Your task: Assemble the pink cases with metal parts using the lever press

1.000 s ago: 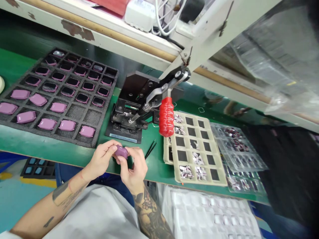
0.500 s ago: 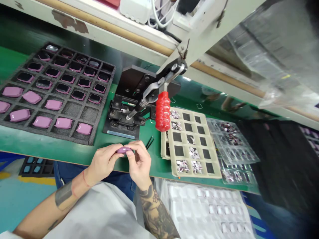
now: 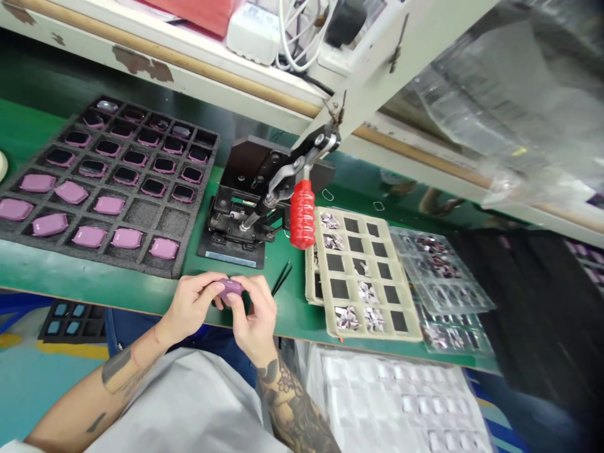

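Between both hands, over the front edge of the green bench, is a small purple watch case [image 3: 231,288]. My left hand [image 3: 192,306] pinches its left end between thumb and fingers. At its right end, my right hand [image 3: 253,314] grips it the same way, thumb on the near face. Fingers cover both ends of the case. A pair of black tweezers [image 3: 282,279] lies on the bench just right of my right hand. Behind my hands stands a black clamp fixture [image 3: 240,220] with a red handle [image 3: 302,215] hanging down.
A grey foam tray [image 3: 163,267] at left holds several purple cases, some with dark screens. On the right are a cream compartment tray [image 3: 413,314] with small shiny parts and clear plastic trays [image 3: 453,296]. A white tray [image 3: 358,409] sits below the bench edge. A shelf beam [image 3: 198,82] runs behind.
The purple case has been tilted so more of its broad face shows. Both hands have shifted slightly left and stay on it. The camera view has moved a little.
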Tool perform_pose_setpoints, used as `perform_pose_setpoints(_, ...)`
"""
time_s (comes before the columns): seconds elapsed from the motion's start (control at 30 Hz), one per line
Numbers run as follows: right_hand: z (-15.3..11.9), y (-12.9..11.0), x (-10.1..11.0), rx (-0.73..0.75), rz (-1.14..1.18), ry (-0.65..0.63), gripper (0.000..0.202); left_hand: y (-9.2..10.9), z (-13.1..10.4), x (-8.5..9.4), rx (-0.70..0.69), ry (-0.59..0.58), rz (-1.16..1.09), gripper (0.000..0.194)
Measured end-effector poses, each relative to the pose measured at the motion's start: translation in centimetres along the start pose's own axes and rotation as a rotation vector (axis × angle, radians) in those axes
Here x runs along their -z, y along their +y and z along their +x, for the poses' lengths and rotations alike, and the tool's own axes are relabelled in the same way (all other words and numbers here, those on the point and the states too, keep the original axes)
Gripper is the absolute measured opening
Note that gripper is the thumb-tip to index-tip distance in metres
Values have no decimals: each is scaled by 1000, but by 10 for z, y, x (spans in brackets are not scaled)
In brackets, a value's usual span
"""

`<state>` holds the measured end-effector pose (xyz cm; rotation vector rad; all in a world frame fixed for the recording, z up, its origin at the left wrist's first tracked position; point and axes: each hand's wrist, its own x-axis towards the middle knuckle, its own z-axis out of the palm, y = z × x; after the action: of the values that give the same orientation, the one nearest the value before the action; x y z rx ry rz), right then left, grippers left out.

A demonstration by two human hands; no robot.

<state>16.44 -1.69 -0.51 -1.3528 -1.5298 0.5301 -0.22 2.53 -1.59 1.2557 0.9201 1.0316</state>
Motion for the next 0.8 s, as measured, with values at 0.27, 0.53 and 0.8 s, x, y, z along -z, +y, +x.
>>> perform_pose_setpoints(0.27, 85, -30, 56, 268, -144, 256, 41, -8, 3, -7, 88, 24, -135, 41)
perform_pose_setpoints(0.53, 184, -66, 48, 804, -81, 161, 52, -15, 4, -6, 36, 13, 2, 38)
perform_pose_setpoints(0.8, 176, -102, 48, 625, 109, 462, 49, 2, -4, -5, -64, -58, 156, 32)
